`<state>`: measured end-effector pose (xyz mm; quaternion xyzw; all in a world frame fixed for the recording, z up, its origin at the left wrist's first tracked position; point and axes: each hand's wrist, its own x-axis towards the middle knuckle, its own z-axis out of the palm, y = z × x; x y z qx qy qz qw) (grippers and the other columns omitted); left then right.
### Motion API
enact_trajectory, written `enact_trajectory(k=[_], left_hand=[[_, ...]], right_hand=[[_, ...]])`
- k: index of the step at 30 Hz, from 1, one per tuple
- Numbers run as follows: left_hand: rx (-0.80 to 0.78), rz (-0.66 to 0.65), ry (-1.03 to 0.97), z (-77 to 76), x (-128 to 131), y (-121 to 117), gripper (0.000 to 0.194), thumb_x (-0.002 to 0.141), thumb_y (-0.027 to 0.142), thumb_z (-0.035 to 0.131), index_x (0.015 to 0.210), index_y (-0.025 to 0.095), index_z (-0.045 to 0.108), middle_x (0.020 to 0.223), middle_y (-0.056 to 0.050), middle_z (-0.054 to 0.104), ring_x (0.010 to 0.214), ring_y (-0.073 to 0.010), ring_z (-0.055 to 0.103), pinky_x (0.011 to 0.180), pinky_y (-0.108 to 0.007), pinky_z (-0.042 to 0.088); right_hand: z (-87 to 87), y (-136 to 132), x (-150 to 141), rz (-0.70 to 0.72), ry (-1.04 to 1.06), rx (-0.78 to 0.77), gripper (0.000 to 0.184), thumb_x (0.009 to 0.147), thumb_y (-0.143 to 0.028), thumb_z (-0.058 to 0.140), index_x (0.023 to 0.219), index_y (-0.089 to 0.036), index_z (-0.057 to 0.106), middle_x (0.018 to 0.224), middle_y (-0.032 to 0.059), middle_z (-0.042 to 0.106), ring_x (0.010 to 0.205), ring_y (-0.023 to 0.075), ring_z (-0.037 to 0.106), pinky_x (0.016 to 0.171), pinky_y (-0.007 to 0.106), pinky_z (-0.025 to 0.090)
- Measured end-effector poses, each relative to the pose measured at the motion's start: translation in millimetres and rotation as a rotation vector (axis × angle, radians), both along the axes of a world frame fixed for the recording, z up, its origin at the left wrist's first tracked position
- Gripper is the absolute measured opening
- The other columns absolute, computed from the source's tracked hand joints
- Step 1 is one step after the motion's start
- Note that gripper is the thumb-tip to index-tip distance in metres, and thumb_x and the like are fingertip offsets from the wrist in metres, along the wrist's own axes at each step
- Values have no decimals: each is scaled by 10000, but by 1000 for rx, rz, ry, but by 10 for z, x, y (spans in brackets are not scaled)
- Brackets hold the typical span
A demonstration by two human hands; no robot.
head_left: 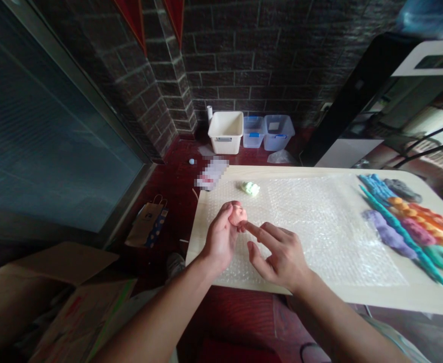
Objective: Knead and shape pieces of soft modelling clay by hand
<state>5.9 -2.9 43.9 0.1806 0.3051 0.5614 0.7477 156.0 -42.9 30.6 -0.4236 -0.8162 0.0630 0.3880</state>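
My left hand (222, 236) is closed around a small peach-pink lump of modelling clay (238, 216), held above the table's left part. From the right, my right hand (282, 253) reaches in with its index finger stretched out, the tip at the lump's lower edge. Its thumb stands apart and the other fingers are loosely bent, with nothing held in them. Beyond the hands, a pale green and white lump (250, 188) lies on a sheet of bubble wrap (319, 227). Part of the pink lump is hidden by my left fingers.
Several coloured clay-like strips, among them a purple one (389, 234) and a teal one (404, 234), lie on the right of the pale table (380, 297). Storage bins (225, 143) stand on the floor by the brick wall. A cardboard box (70, 307) is at lower left.
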Motion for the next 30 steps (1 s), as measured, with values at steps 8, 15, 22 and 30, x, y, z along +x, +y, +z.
enact_trajectory(k=[8, 15, 22, 30], left_hand=[[-64, 42, 10, 45, 9, -32, 158, 990, 223, 566, 842, 169, 581, 721, 35, 359, 644, -116, 375, 637, -218, 391], [-110, 30, -5, 93, 14, -43, 234, 1022, 242, 513, 798, 180, 537, 743, 28, 342, 642, -123, 365, 636, -224, 389], [-45, -8, -2, 35, -12, -49, 161, 949, 273, 559, 820, 178, 572, 782, 13, 392, 704, -137, 403, 686, -253, 395], [139, -106, 61, 48, -23, 18, 169, 853, 212, 774, 1004, 165, 712, 781, 13, 541, 848, -147, 552, 839, -289, 434]], right_hand=[[-25, -16, -73, -67, -76, -35, 377, 1017, -304, 547, 1305, -131, 718, 792, 51, 718, 630, 179, 694, 595, 316, 535], [-25, -26, -115, -91, -94, -35, 394, 1024, -309, 531, 1327, -119, 699, 788, 53, 736, 612, 169, 690, 590, 301, 528], [-25, 4, -94, -99, -57, -62, 387, 1021, -305, 537, 1311, -121, 716, 785, 56, 729, 622, 168, 696, 594, 299, 524], [53, 72, 77, -103, 225, -113, 299, 1021, -233, 564, 1212, -121, 764, 679, -7, 618, 521, 111, 539, 517, 272, 427]])
